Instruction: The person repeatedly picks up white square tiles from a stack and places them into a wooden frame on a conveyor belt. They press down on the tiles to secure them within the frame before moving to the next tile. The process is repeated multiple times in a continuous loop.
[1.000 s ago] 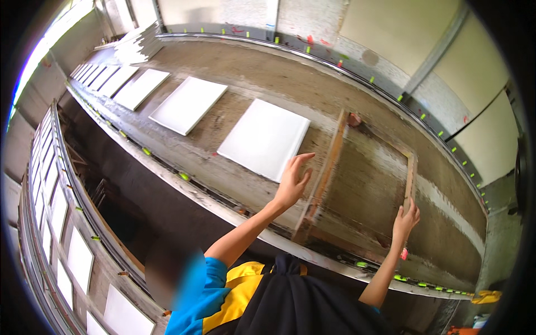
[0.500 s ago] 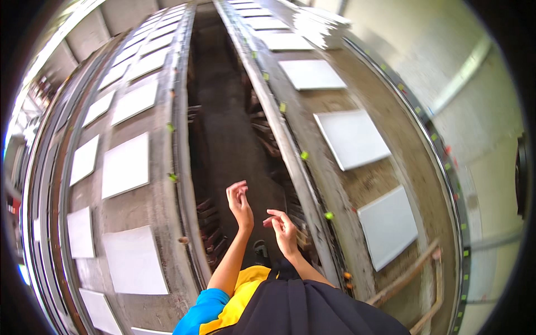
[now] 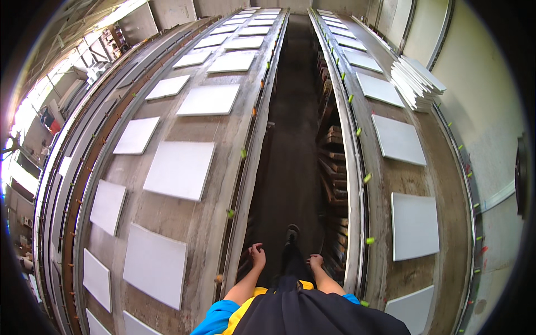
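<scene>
My left hand (image 3: 257, 255) hangs over the aisle near the inner edge of the left table (image 3: 192, 131). Its fingers are bent and apart, and nothing is in them. On the other side, my right hand (image 3: 315, 261) is held low beside the right table (image 3: 413, 180); its fingers curl loosely around nothing. Neither hand touches a table. Closest to my left hand on the table top is a white square panel (image 3: 155, 265). Another white panel (image 3: 415, 226) lies flat to the right of my right hand.
Between the tables a dark aisle floor (image 3: 290, 145) runs away from me, with my shoe (image 3: 292, 233) on it. Rows of white panels cover both tables. A stack of white panels (image 3: 416, 84) stands at the far right. Wooden pieces (image 3: 335, 167) are stored under the right table. Green clips (image 3: 367, 178) line the edges.
My hands have dropped lower and moved apart; they were raised close together before. My view has swung, so the aisle now sits further right. A foot shows further forward.
</scene>
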